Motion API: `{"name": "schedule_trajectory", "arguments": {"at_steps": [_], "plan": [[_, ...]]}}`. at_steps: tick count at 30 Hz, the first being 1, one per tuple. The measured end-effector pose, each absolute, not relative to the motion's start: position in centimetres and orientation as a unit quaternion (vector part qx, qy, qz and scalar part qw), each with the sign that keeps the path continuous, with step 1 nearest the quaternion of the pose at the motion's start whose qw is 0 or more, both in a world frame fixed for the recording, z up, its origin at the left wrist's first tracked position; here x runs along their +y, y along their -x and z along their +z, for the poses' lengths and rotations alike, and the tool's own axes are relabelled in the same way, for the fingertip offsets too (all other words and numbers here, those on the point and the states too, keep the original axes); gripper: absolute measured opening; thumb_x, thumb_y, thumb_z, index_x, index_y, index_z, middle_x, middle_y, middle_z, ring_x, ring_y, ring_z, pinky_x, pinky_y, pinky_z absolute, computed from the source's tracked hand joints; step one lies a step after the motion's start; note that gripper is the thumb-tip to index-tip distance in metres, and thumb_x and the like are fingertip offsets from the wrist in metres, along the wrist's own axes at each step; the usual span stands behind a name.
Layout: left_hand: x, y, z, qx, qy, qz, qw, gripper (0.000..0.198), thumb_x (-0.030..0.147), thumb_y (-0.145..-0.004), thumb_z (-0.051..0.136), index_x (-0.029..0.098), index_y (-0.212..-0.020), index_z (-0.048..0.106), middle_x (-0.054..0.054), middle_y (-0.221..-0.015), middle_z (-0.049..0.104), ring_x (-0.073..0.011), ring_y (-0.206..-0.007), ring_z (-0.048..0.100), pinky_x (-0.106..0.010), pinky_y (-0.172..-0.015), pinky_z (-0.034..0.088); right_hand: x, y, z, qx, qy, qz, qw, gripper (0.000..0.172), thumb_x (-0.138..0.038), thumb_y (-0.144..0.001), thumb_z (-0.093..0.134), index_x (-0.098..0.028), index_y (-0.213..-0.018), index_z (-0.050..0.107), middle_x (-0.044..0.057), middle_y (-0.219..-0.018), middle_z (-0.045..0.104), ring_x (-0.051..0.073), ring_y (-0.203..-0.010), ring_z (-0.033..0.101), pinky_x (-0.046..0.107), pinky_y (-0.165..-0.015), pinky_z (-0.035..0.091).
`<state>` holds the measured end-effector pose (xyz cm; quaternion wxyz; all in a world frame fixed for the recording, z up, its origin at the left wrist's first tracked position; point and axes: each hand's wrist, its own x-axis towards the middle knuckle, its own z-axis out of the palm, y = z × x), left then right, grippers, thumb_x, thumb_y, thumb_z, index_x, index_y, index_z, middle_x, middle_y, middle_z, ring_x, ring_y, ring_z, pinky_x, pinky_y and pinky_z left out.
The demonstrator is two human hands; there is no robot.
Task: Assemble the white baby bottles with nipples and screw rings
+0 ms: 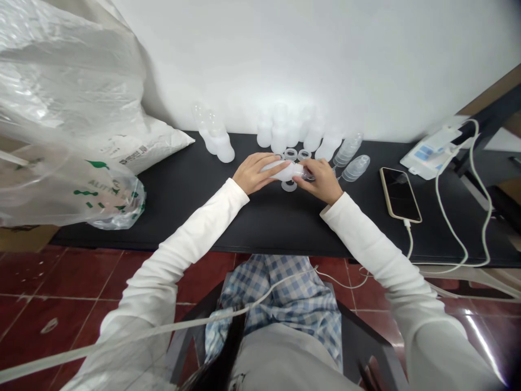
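White bottle [284, 171] held above the desk [264, 228], long axis roughly left to right, neck end toward right hand [324, 182], whose fingers pinch the clear piece [308, 176] there; left hand [254, 174] fingers grasp the body, both hands touching-near.

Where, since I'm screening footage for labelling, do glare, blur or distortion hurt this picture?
Head view: rear white bottles wash out into the bright wall; head view: a glare streak crosses the floor at lower right; head view: the right sleeve looks stretched and soft toward the lower edge; head view: the held bottle shows little surface detail.
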<state>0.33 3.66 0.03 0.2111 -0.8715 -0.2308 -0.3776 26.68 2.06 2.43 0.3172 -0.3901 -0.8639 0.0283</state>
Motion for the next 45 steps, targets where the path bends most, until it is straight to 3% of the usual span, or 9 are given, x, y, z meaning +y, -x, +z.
{"name": "schedule_trajectory", "arguments": {"at_steps": [5,10,16,18,20,24,33,39,45], "plan": [[3.5,-0.8,-0.1,-0.26,0.872,-0.363,0.2,0.045,0.039,-0.104,0.045,0.033,-0.148,0.053,-0.008,-0.134,0.069,-0.0228,-0.124,0.064,-0.044,-0.11,0.049,1.9,-26.7,2.3,-0.86,0.397,-0.008,0.32,0.053,-0.066,-0.098,0.041,-0.019,-0.101,0.064,0.004,-0.074,0.066,0.02,-0.067,0.058,0.038,-0.076,0.04],[3.4,-0.6,0.1,-0.284,0.874,-0.348,0.185,0.046,0.04,-0.102,0.049,0.034,-0.148,0.054,-0.008,-0.132,0.07,-0.0245,-0.121,0.064,-0.042,-0.105,0.048,2.1,-28.3,4.2,-0.825,0.429,-0.105,0.352,0.066,-0.046,-0.108,0.007,-0.02,-0.101,0.068,0.009,-0.089,0.071,0.022,-0.085,0.064,0.041,-0.083,0.039],[3.2,-0.4,0.8,-0.398,0.839,-0.352,0.116,0.053,0.051,-0.099,0.05,0.024,-0.144,0.06,-0.015,-0.128,0.069,-0.0296,-0.118,0.063,-0.043,-0.1,0.048,3.8,-32.2,5.7,-0.59,0.717,-0.194,0.315,0.033,-0.043,-0.101,0.045,-0.015,-0.094,0.063,0.024,-0.113,0.065,0.033,-0.103,0.06,0.049,-0.086,0.042],[3.2,-0.4,0.8,-0.412,0.831,-0.358,0.106,0.054,0.051,-0.099,0.049,0.022,-0.144,0.061,-0.016,-0.126,0.069,-0.0298,-0.117,0.063,-0.043,-0.1,0.048,4.3,-33.3,5.0,-0.555,0.742,-0.172,0.334,0.038,-0.05,-0.09,0.065,-0.013,-0.096,0.058,0.029,-0.115,0.062,0.034,-0.103,0.059,0.05,-0.085,0.043],[3.2,-0.5,0.8,-0.418,0.83,-0.356,0.095,0.055,0.052,-0.099,0.048,0.022,-0.144,0.06,-0.017,-0.126,0.068,-0.0303,-0.117,0.062,-0.044,-0.1,0.047,4.4,-34.1,4.4,-0.553,0.746,-0.131,0.346,0.044,-0.051,-0.08,0.076,-0.015,-0.094,0.055,0.028,-0.112,0.061,0.032,-0.097,0.06,0.048,-0.082,0.044],[3.2,-0.6,0.7,-0.425,0.829,-0.351,0.097,0.056,0.053,-0.099,0.048,0.021,-0.144,0.06,-0.017,-0.126,0.068,-0.0305,-0.116,0.062,-0.043,-0.098,0.046,3.7,-34.4,5.3,-0.547,0.789,-0.043,0.276,0.025,-0.031,-0.083,0.073,-0.019,-0.087,0.052,0.021,-0.106,0.062,0.029,-0.092,0.063,0.046,-0.081,0.044],[3.2,-0.8,0.7,-0.42,0.825,-0.361,0.109,0.054,0.05,-0.098,0.052,0.021,-0.143,0.061,-0.016,-0.125,0.069,-0.0296,-0.114,0.063,-0.042,-0.097,0.047,2.1,-32.1,8.5,-0.616,0.589,-0.089,0.515,0.021,-0.042,-0.099,0.051,-0.024,-0.089,0.053,0.013,-0.095,0.063,0.026,-0.091,0.061,0.047,-0.09,0.046],[2.9,-0.7,1.0,-0.402,0.833,-0.362,0.115,0.056,0.053,-0.098,0.052,0.02,-0.141,0.063,-0.016,-0.122,0.071,-0.0285,-0.112,0.064,-0.041,-0.095,0.048,2.1,-28.4,5.2,-0.736,0.454,0.033,0.501,0.037,-0.058,-0.097,0.053,-0.023,-0.104,0.059,0.01,-0.104,0.066,0.023,-0.087,0.064,0.043,-0.078,0.053],[2.9,-0.6,0.8,-0.343,0.87,-0.344,0.079,0.058,0.053,-0.094,0.058,0.024,-0.144,0.06,-0.013,-0.124,0.072,-0.0282,-0.114,0.067,-0.044,-0.1,0.05,1.5,-26.4,3.4,-0.783,0.356,0.091,0.502,0.034,-0.055,-0.099,0.052,-0.025,-0.113,0.061,0.01,-0.111,0.067,0.026,-0.104,0.066,0.046,-0.089,0.055]]}}
